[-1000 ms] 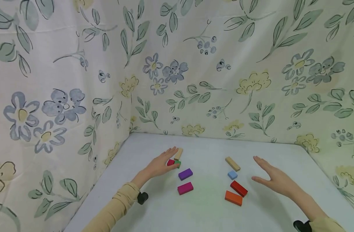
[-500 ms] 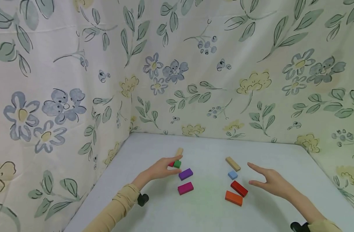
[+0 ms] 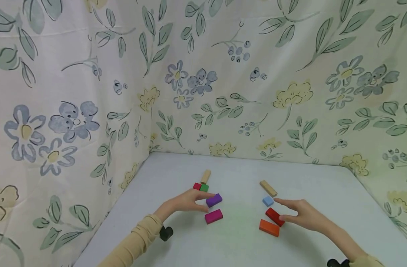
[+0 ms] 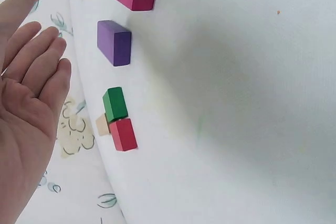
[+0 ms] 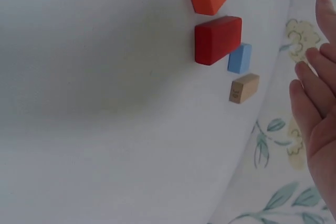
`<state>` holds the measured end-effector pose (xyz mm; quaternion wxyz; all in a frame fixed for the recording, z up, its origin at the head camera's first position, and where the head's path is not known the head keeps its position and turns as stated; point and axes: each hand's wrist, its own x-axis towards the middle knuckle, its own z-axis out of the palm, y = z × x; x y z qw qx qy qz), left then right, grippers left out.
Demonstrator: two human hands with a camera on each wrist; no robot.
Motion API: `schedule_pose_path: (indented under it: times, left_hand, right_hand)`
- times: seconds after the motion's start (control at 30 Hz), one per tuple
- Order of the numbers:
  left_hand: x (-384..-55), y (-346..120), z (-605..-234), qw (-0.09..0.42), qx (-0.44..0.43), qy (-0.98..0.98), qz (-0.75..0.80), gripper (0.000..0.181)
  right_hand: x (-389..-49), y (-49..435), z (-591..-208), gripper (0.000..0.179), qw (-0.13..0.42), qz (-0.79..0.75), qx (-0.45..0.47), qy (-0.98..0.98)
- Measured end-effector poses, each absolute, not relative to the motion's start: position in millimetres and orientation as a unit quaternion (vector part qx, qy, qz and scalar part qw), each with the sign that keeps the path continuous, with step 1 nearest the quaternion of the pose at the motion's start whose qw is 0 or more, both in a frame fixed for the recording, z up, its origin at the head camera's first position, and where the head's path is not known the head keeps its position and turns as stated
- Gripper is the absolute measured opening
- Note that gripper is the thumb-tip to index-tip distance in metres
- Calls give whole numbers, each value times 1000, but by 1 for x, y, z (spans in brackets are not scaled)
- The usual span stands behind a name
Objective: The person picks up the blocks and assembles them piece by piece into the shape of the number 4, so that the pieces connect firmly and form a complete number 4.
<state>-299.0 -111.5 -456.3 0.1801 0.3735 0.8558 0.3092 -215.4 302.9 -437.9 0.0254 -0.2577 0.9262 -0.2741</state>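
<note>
In the head view my left hand hovers with thumb and index finger spread, the index fingertip overlapping a purple block and the thumb above a magenta block. The left wrist view shows that palm holding nothing, with the purple block apart from the fingers. On the other side my right hand is likewise spread. Its index fingertip is at the edge of a light blue block, and its thumb overlaps a red block. An orange block lies beside the red one.
Behind the left hand, a small red block and a green block sit side by side, with a natural wood block beyond them. Another wood block lies behind the blue one. Floral cloth surrounds the white table.
My left hand has come nearer, from over the red and green blocks to the purple one. My right hand has moved left and nearer, up to the blue and red blocks. The blocks stay put.
</note>
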Motion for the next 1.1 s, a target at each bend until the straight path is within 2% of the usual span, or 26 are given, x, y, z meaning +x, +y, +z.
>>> schedule_pose_path:
  times: [0.47,1.1]
  left_hand:
    - [-294,-103,-473,227,390,838,307,63]
    - [-295,-97,-488,237,384,840,301,67]
  right_hand:
    - [-214,288,-456,53,128,-324,-271,897]
    - [-207,285,-479,57,136,-335,-290,886]
